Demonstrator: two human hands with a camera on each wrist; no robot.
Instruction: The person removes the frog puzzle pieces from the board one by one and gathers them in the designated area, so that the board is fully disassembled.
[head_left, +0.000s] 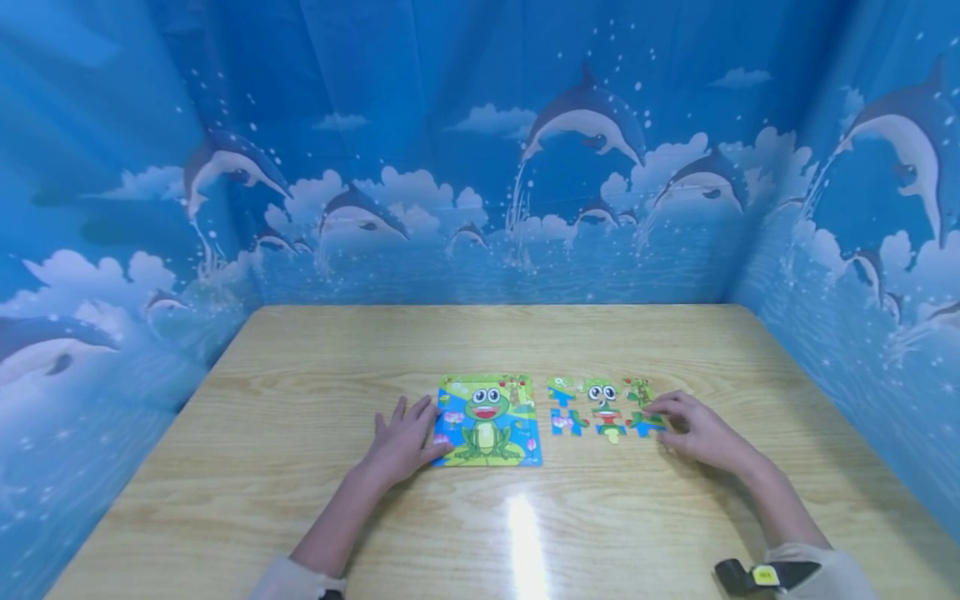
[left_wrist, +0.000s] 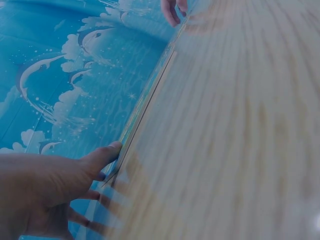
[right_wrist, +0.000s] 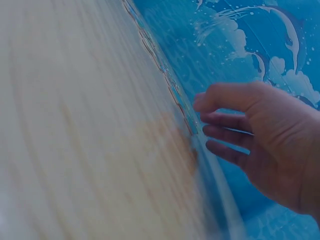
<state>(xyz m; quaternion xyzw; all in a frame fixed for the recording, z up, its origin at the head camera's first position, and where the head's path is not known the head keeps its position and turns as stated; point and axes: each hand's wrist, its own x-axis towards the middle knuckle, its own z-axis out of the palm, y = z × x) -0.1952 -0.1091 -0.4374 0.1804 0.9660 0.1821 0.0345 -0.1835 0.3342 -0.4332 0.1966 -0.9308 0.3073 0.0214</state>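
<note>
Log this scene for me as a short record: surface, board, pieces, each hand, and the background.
Surface: wood-grain table
Board: square frog board, flat, left of the pieces
Pieces: colourful puzzle pieces in three groups, the middle one showing the frog's eyes and mouth
Left hand: left hand at the board's left edge, thumb touching it
Right hand: right hand at the rightmost pieces; whether it grips one is unclear
Background: blue dolphin-print backdrop

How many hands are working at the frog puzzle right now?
2: the left hand touches the left edge of the frog board; the right hand is at the right end of the loose pieces. No others show.
</note>
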